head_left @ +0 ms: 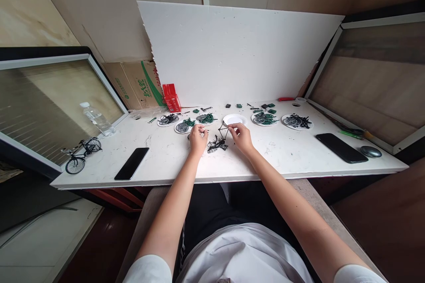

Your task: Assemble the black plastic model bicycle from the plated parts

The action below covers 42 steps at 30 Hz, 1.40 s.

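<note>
"What's your right hand [241,136] doing?"
"Pinching the black frame [223,131] over the worktop [172,159], about midway between its left and right edges, near the loose black parts [216,145]."
"Your left hand [198,138]?"
"Fingers drawn narrow; I can't tell whether they grip anything."
</note>
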Tool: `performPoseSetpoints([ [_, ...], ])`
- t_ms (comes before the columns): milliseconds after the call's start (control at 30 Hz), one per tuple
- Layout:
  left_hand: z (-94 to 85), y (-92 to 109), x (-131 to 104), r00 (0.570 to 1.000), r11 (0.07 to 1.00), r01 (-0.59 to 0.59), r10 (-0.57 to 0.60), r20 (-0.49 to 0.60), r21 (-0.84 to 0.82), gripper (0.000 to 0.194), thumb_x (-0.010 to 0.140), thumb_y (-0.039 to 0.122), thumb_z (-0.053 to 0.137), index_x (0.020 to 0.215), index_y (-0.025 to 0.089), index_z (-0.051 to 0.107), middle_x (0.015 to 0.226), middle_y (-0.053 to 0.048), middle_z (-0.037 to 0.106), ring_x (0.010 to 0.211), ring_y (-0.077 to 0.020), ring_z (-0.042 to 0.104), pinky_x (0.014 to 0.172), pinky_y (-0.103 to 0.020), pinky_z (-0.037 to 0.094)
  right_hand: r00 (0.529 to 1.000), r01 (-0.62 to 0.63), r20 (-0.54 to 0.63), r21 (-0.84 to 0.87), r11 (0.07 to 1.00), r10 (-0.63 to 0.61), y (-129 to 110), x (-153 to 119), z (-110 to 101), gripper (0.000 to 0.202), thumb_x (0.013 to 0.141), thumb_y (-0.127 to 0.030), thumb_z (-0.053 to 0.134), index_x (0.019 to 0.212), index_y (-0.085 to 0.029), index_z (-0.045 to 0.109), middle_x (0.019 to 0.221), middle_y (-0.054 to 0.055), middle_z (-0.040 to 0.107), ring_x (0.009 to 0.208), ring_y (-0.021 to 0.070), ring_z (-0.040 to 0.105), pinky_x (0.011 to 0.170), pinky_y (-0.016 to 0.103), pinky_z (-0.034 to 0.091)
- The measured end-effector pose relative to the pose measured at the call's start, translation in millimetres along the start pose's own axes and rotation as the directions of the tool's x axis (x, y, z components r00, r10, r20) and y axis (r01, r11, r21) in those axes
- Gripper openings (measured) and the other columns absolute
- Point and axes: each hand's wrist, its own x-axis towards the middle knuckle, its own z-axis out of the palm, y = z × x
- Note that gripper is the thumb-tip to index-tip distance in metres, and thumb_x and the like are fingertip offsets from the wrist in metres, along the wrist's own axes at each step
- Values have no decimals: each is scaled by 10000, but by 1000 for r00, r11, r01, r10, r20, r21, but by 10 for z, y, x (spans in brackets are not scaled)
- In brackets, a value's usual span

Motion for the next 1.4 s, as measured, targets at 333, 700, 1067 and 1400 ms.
performPoseSetpoints([
  [333, -25, 100, -12, 994, 996, -80, 82, 69, -29, 152, 902, 153, 688, 1036, 224, 681, 874, -26, 699, 769, -183, 632, 813, -333, 537, 999, -40, -31, 35, 999, 42, -32, -2, -16, 557, 1001, -671, 547, 1088, -167, 767, 1097, 131, 736, 723, 188, 590, 704, 350, 530],
  [700, -53, 354, -69, 888, 939, -341, 307, 342, 42, 158, 948, 115, 634, 921, 250, 712, 1000, -69, 732, 1079, -290, 605, 973, -451, 475, 968, -217, -84, 200, 955, 238, -39, 1, -29, 590, 920, -703, 645, 1102, -156, 766, 1044, 129, 754, 599, 168, 614, 546, 303, 513],
  [1067, -62, 421, -80, 864, 924, -383, 354, 357, 11, 119, 967, 152, 638, 928, 243, 704, 1000, -68, 737, 1055, -286, 603, 957, -440, 463, 973, -198, -89, 170, 965, 215, -37, 11, -24, 571, 935, -678, 622, 1102, -152, 771, 1071, 133, 758, 624, 172, 623, 590, 308, 523],
  [1400, -58, 424, -85, 862, 922, -388, 367, 349, -12, 114, 971, 162, 639, 940, 247, 708, 1006, -70, 735, 1056, -286, 602, 944, -433, 462, 976, -186, -85, 142, 972, 199, -8, 7, -19, 586, 954, -695, 595, 1123, -161, 765, 1079, 131, 753, 657, 178, 624, 584, 295, 517],
])
